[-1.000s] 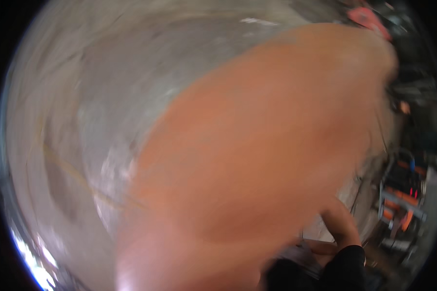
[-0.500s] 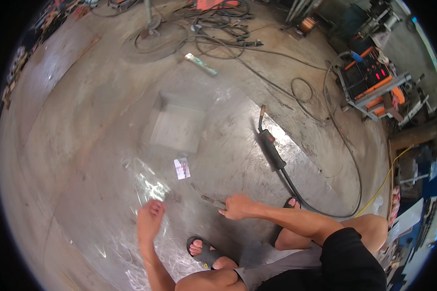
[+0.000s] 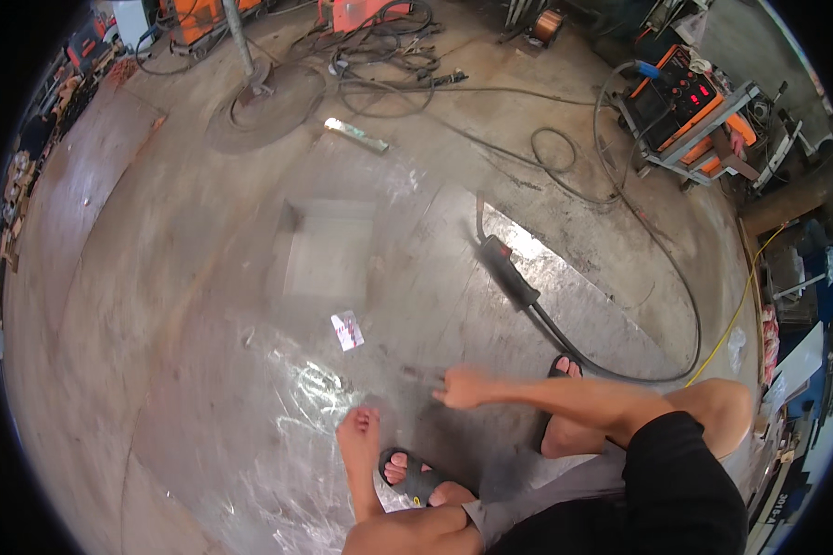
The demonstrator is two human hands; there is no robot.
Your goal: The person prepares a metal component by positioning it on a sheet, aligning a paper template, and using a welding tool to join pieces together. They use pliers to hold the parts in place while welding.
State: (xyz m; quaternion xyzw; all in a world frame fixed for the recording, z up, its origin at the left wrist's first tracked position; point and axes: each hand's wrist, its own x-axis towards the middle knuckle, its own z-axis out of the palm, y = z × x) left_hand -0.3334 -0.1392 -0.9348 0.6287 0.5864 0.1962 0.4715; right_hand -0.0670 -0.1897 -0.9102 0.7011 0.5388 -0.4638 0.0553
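My right hand [image 3: 465, 387] is closed around a thin, greyish stick-like tool [image 3: 423, 374], smeared by motion, that points left over the metal sheet [image 3: 213, 370]. My left hand [image 3: 359, 425] is in front of my sandalled foot, fingers curled in and nothing showing in them. Ahead of both hands stands a square box of grey sheet metal [image 3: 287, 264], blurred at its edges. Between the box and my hands a small white printed paper [image 3: 347, 330] lies flat. To the right rests a black welding torch [image 3: 509, 275] with a red trigger, its neck pointing away from me.
The torch cable [image 3: 685, 296] loops along the right to an orange and black welding machine [image 3: 685, 97] on a metal cart. A pale green, narrow packet [image 3: 356, 135] lies beyond the box. Tangled cables [image 3: 389, 74], a post [image 3: 241, 42] and a wire spool [image 3: 547, 28] stand farther back.
My left hand has moved right, toward my foot. My right hand has shifted slightly right with the tool. The view has turned a little, showing more of the back of the floor.
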